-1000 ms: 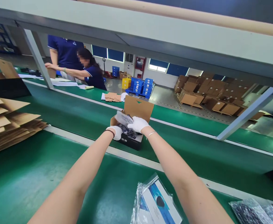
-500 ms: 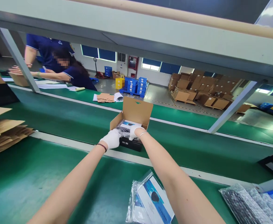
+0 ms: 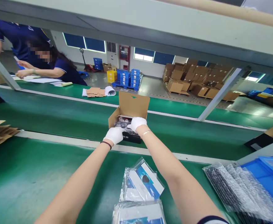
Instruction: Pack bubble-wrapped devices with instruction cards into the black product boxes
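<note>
A black cardboard box [image 3: 134, 137] with a plain brown inside stands on the green belt, its lid [image 3: 134, 105] raised at the back. Inside lies dark content in crinkled clear plastic bags [image 3: 123, 122]. My left hand [image 3: 114, 135], in a white glove, is closed at the box's front left edge. My right hand [image 3: 137, 123], also gloved, reaches in from the right, its fingers bent onto the bagged content; its fingertips are partly hidden. Nearer me, bagged blue-and-white leaflets [image 3: 145, 180] lie in a pile between my forearms.
Bubble-wrapped dark items [image 3: 229, 186] lie at the right beside a blue bin [image 3: 264, 177]. Flat brown cardboard [image 3: 1, 133] is stacked at the left. A grey shelf beam [image 3: 136, 34] crosses overhead on slanted posts. Two people in navy shirts work across the belt.
The blue-and-white leaflet seen in the box is out of sight, and the bagged content shows instead. My right hand has shifted over it. The view has turned, showing more leaflets and the blue bin.
</note>
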`<move>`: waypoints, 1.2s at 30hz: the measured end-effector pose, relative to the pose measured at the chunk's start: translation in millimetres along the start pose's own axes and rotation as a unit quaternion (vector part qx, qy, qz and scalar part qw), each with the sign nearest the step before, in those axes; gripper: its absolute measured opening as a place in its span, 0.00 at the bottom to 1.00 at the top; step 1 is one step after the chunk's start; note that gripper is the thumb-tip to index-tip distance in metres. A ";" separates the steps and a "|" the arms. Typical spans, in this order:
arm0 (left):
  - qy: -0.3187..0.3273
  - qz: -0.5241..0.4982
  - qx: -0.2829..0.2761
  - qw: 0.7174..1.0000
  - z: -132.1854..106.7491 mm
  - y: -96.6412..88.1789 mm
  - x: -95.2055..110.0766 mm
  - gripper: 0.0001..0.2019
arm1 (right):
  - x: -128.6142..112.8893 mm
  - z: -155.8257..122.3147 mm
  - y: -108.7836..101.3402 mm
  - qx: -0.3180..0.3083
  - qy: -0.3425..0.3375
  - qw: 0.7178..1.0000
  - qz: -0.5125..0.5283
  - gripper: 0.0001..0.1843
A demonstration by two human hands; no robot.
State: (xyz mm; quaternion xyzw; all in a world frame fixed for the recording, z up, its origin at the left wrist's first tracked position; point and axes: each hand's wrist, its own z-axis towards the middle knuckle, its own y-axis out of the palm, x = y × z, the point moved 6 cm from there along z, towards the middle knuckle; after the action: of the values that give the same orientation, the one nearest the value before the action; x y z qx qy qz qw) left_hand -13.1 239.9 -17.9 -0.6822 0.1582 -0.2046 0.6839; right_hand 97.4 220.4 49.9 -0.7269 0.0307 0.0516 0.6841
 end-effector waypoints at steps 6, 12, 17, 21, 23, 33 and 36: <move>0.024 -0.007 -0.003 1.000 1.5 3.6 21.9 0.23 | 17.1 -131.3 75.6 -0.055 -0.023 0.998 -0.026 0.34; 0.065 -0.024 0.109 0.992 -58.6 -20.4 74.7 0.21 | 63.5 -176.2 137.2 -0.083 0.071 0.990 0.085 0.55; 0.128 -0.055 -0.133 0.981 -124.6 37.8 133.2 0.21 | 69.8 -169.6 129.6 -0.078 0.094 0.986 0.114 0.45; 0.061 -0.047 -0.133 0.988 -121.0 56.2 143.4 0.39 | 65.1 -164.9 133.1 -0.085 0.089 0.984 0.127 0.54; 0.049 -0.068 -0.157 0.984 -111.7 59.2 144.6 0.37 | 64.4 -166.1 137.7 -0.090 0.092 0.982 0.139 0.55; 0.079 -0.353 -0.209 0.909 -99.8 62.2 119.5 0.17 | 189.7 -261.7 48.0 0.126 0.272 0.954 -0.011 0.16; 0.054 -0.534 -0.205 0.819 -99.4 33.5 110.0 0.24 | 249.9 -316.7 21.4 0.179 0.398 0.896 -0.085 0.21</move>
State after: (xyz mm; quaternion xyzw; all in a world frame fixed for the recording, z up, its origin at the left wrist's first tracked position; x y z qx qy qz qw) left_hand 35.1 98.6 -46.3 -0.7723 -0.1555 -0.5367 0.3022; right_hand 353.5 -90.4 18.0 -0.5522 0.2474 -0.3062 0.7350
